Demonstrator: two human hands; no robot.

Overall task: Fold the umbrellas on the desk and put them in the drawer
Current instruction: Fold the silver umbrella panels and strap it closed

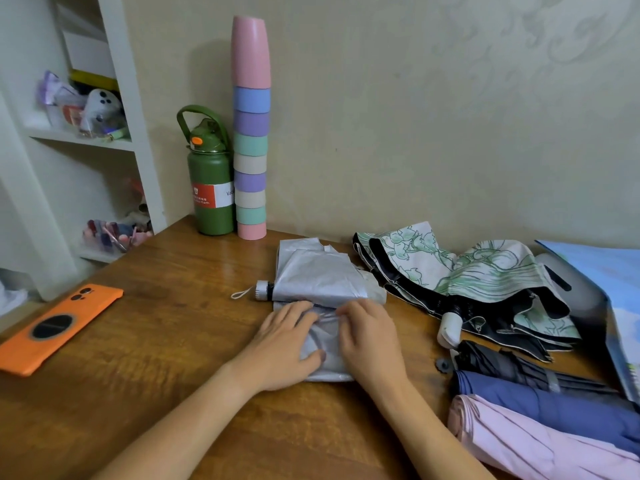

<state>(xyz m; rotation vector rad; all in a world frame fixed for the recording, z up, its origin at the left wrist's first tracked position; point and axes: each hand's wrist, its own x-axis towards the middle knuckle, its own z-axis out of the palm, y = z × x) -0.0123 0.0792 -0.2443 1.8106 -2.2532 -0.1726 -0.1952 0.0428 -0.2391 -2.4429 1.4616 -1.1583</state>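
A silver umbrella (318,271) lies collapsed in the middle of the wooden desk (173,341), its handle with a white loop pointing left. My left hand (287,344) lies flat on its near flap of fabric, thumb against the cloth. My right hand (367,337) rests beside it, fingertips curled and pinching the fabric at a crease. To the right lie a white-and-green patterned umbrella (485,271) with black lining, a dark one (512,365), a blue one (554,407) and a pink one (526,441). No drawer is in view.
A green bottle (211,188) and a tall stack of coloured cups (251,133) stand against the wall. An orange phone (59,327) lies at the desk's left edge. White shelves (79,140) with small items stand at the left. A blue sheet (616,292) lies far right.
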